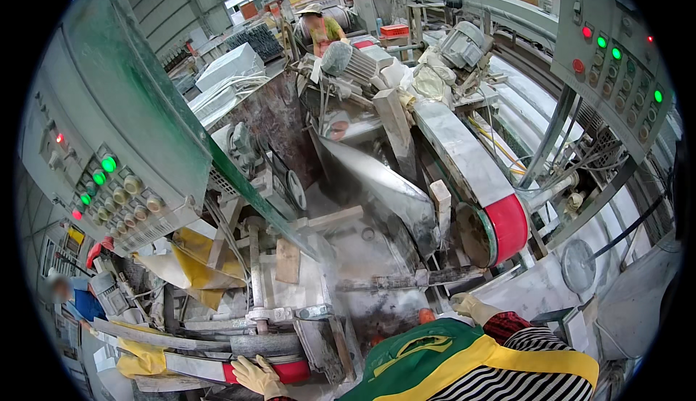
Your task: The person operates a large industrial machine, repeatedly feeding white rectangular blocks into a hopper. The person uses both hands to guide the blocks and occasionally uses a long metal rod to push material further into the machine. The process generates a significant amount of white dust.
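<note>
My left hand [257, 378], in a cream work glove, lies on the red band at the end of a white belt guard [293, 371]. Its fingers are spread, and it grips nothing that I can see. In a similar glove, my right hand [475, 307] is beside the grey machine frame [442, 276], with its visible fingers stretched to the left. Its underside is hidden, and nothing shows in it. Between the arms, my green and yellow apron [428, 350] covers part of the view. Ahead stands a curved, shiny metal guard [377, 180].
Grey control cabinets with lit buttons stand left [109, 133] and right [612, 53]. A second red-ended belt guard [504, 228] runs ahead. Motors [464, 44], wood blocks [288, 260] and dusty frames crowd around. One person [324, 31] is far ahead, another [83, 299] at left.
</note>
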### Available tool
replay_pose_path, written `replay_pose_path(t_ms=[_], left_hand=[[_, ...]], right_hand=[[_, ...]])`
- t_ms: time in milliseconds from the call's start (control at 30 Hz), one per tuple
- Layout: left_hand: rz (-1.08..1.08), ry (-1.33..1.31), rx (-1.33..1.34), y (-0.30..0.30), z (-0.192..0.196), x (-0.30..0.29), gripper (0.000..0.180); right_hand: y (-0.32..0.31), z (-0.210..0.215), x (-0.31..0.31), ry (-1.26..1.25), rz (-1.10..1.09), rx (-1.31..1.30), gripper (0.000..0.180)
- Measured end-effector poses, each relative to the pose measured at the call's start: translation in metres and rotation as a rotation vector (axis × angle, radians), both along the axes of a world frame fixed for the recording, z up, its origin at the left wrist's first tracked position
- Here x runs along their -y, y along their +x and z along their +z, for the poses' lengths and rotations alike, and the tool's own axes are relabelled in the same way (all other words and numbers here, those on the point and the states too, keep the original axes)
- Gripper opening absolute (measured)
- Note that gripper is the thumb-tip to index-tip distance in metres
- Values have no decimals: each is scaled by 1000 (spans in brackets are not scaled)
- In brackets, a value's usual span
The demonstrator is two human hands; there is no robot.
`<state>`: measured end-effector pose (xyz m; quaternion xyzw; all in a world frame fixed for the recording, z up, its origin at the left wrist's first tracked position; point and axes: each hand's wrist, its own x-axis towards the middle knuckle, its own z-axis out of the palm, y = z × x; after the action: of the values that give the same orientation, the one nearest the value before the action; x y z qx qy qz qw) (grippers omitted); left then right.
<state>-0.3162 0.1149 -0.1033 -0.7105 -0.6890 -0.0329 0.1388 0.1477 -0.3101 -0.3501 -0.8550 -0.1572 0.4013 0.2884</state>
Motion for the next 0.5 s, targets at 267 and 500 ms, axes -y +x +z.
replay_pose_path(t_ms=[267, 500], left_hand=[[-7, 42, -12, 3, -10, 1, 67], [-20, 65, -8, 4, -16, 6, 67]], right_hand=[[-3, -7, 6, 22, -33, -27, 48], [-1, -7, 1, -14, 46, 40, 51]])
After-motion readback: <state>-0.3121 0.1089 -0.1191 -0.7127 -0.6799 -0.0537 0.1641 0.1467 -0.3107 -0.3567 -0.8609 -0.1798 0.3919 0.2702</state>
